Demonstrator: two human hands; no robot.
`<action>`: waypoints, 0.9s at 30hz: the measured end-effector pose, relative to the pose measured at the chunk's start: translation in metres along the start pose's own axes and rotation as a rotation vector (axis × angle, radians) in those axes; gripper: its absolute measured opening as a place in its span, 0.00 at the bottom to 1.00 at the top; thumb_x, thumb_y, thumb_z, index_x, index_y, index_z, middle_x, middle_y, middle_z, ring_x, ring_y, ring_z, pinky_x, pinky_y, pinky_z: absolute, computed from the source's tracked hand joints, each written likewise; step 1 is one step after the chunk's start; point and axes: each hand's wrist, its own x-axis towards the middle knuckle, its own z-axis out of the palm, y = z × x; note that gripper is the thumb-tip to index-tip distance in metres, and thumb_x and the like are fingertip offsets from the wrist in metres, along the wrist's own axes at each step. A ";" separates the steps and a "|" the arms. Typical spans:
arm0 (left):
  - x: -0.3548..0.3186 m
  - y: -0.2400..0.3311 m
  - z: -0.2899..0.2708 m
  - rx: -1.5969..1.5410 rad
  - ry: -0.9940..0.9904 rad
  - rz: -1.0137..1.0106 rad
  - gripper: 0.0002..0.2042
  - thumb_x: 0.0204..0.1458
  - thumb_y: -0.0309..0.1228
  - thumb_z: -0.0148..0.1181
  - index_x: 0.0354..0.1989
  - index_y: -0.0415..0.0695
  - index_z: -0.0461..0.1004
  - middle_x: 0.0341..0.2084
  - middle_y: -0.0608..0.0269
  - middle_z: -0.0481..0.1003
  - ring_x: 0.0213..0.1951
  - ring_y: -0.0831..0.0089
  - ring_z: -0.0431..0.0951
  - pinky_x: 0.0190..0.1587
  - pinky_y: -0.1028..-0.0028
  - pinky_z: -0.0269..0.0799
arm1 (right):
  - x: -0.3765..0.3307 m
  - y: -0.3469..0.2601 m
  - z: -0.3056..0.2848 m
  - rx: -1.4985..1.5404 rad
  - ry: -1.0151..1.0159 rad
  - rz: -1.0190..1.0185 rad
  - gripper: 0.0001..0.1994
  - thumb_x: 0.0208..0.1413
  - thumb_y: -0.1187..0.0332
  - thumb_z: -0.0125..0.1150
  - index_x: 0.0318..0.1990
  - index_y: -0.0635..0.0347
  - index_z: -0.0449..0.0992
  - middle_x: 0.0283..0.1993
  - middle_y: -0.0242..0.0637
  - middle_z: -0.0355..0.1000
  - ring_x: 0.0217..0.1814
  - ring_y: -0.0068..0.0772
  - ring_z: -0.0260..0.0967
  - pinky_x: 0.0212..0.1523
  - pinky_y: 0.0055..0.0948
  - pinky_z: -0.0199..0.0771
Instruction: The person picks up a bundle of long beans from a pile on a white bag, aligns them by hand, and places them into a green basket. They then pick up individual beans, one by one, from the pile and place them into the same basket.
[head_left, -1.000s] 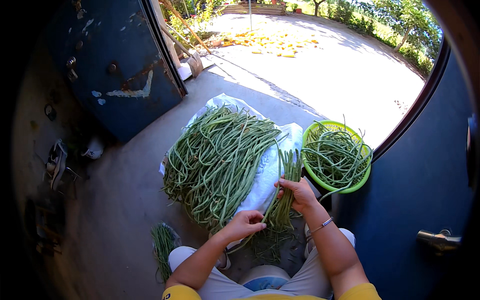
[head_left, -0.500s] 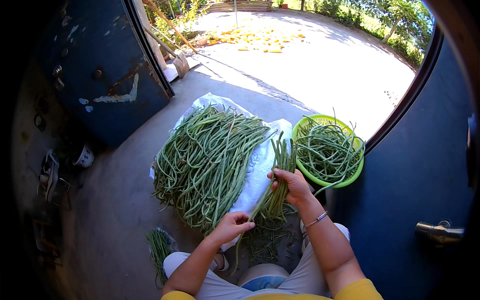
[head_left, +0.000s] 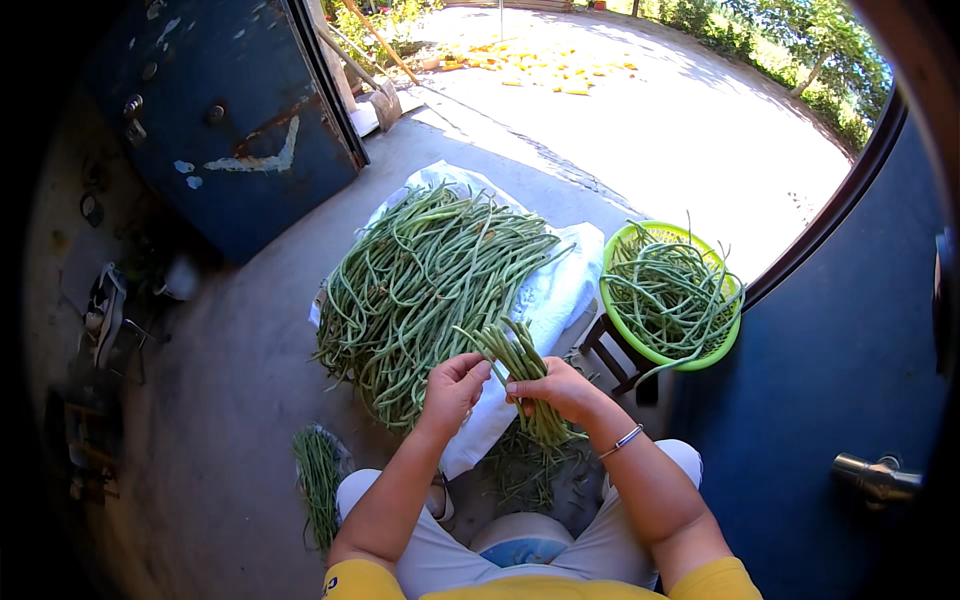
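Note:
A bundle of green long beans (head_left: 515, 350) is gripped in my right hand (head_left: 560, 388), its upper ends fanning toward the pile. At the bundle's left side, my left hand (head_left: 455, 395) pinches with thumb and forefinger at what looks like a single bean; the fingertips partly hide it. Beyond both hands, a large heap of long beans (head_left: 420, 290) lies on a white woven sack (head_left: 548, 300). More long beans (head_left: 675, 290) fill a lime-green basket (head_left: 737, 325) to the right. Below the bundle, bean scraps (head_left: 525, 475) are scattered on the floor between my feet.
The basket rests on a dark stool (head_left: 618, 362). A smaller bunch of thin green stalks (head_left: 318, 485) lies by my left knee. Dark blue doors stand at left (head_left: 240, 110) and right (head_left: 830, 370). A shovel (head_left: 385, 105) leans by the doorway; orange-yellow pieces (head_left: 570, 70) lie outside.
My right hand has brought the bundle left and tilted its tops leftward. My left hand has moved up from the bundle's lower end to near its upper part. The view has shifted slightly.

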 end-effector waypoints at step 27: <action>-0.029 0.026 -0.037 0.603 -0.650 -0.167 0.10 0.47 0.34 0.61 0.28 0.38 0.73 0.22 0.69 0.71 0.25 0.85 0.67 0.28 0.81 0.62 | -0.016 -0.008 -0.037 -0.112 0.244 -0.149 0.05 0.47 0.72 0.61 0.30 0.63 0.73 0.26 0.33 0.72 0.23 0.20 0.65 0.25 0.22 0.66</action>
